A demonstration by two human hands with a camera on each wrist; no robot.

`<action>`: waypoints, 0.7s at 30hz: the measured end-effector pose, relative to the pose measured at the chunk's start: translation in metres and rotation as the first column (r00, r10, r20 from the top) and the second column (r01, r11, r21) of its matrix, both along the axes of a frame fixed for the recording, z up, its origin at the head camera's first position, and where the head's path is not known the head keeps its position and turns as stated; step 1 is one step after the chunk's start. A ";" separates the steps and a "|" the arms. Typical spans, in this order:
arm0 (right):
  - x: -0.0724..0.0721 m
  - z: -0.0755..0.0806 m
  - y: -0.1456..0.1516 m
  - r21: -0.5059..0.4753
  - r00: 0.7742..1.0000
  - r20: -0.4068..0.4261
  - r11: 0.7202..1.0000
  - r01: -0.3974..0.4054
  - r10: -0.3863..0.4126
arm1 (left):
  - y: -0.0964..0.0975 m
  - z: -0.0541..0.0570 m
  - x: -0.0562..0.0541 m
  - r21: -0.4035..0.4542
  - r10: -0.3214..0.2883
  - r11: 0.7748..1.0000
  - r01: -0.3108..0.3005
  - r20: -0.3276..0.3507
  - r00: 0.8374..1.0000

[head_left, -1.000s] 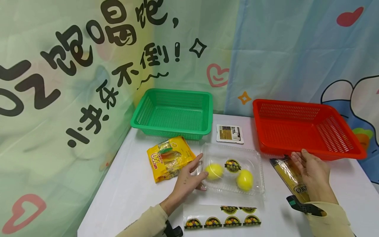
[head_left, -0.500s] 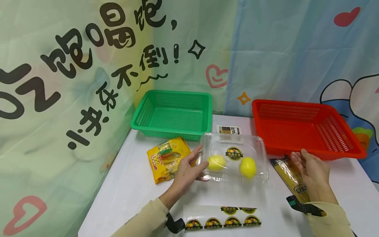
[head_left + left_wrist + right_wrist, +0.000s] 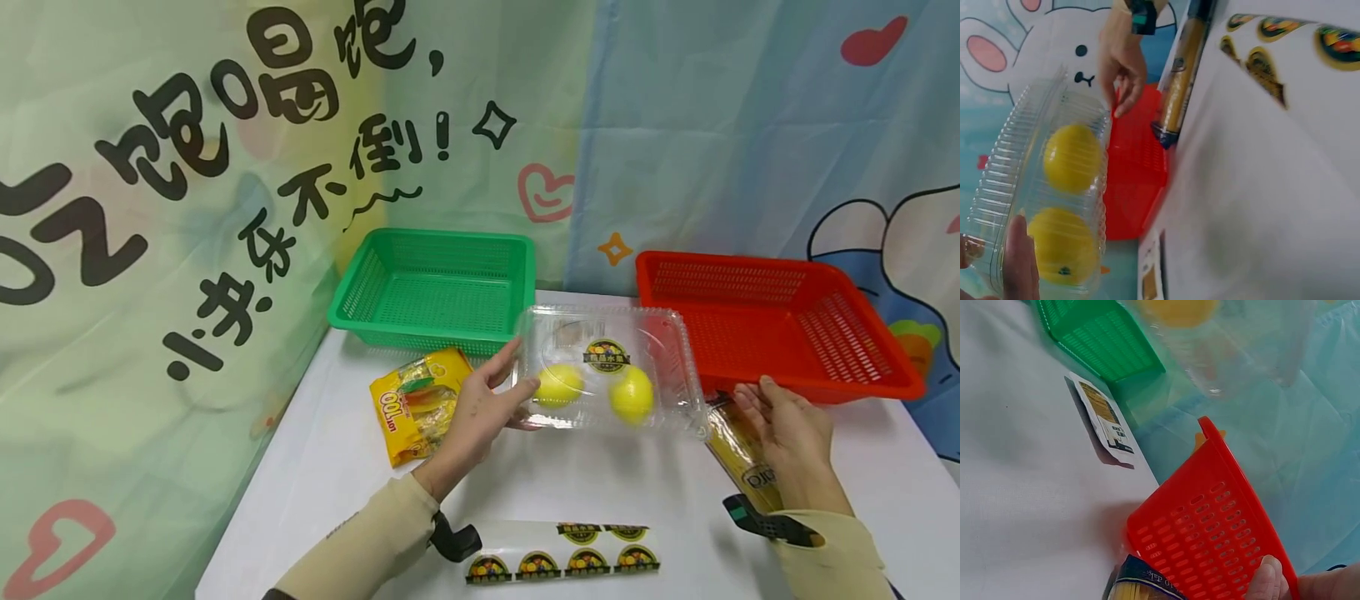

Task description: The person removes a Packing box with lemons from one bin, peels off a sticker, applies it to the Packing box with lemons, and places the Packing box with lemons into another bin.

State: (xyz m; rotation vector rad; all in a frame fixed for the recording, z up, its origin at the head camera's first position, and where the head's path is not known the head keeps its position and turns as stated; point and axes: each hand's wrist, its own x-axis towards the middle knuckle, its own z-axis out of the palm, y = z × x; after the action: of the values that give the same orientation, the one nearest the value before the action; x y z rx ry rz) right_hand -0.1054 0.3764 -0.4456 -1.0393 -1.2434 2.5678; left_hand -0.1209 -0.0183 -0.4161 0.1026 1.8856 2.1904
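A clear plastic clamshell box (image 3: 660, 333) with a round fruit label on its lid hangs above the table, tilted. Two yellow lemons (image 3: 632, 395) sit inside it. My left hand (image 3: 476, 412) grips the box by its left side, thumb on top; in the left wrist view its fingers (image 3: 1019, 256) show against the plastic. My right hand (image 3: 791, 429) pinches the front rim of the red basket (image 3: 738, 337) between thumb and fingers. The right wrist view shows its thumb (image 3: 1266, 578) on the perforated wall. Under that hand lies a gold pack of what looks like spaghetti (image 3: 750, 471).
Behind on the left stands a green basket (image 3: 450, 283). A yellow snack bag (image 3: 412, 408) lies in front of it. Between the baskets is a flat white packet (image 3: 1107, 419). Near the front lies a sheet of fruit labels (image 3: 562, 554). Printed curtains (image 3: 675, 125) close off the back.
My left hand has lifted the clamshell box with the lemons off the table and carried it away from me and to the right, towards the red basket. The right hand stays on the rim.
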 end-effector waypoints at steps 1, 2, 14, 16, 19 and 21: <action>0.000 0.000 0.000 0.001 1.000 0.002 1.000 0.002 -0.002 | 0.002 0.002 -0.003 -0.001 0.006 1.000 -0.006 -0.002 1.000; 0.000 0.000 0.000 0.005 1.000 0.009 1.000 0.003 -0.003 | 0.004 0.004 -0.005 0.000 0.012 1.000 -0.012 0.000 1.000; -0.001 -0.001 0.000 0.051 1.000 0.019 0.999 0.006 -0.007 | 0.025 0.020 -0.041 0.072 0.063 0.995 -0.062 -0.003 0.998; -0.001 -0.001 0.000 0.050 1.000 0.021 0.999 0.005 -0.006 | 0.029 0.022 -0.046 0.077 0.068 0.995 -0.068 0.005 0.998; -0.001 0.000 0.000 0.048 1.000 0.024 0.999 0.007 -0.008 | 0.035 0.026 -0.052 0.076 0.073 0.994 -0.073 0.007 0.997; -0.001 0.000 0.000 0.048 1.000 0.030 0.999 0.008 -0.009 | 0.038 0.028 -0.055 0.077 0.070 0.995 -0.070 0.004 0.998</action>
State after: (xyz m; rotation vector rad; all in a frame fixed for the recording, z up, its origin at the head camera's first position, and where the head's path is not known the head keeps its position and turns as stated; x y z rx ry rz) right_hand -0.1061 0.3759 -0.4460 -1.0757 -1.2982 2.5119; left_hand -0.1761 0.0202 -0.3879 0.0500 1.8310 2.3091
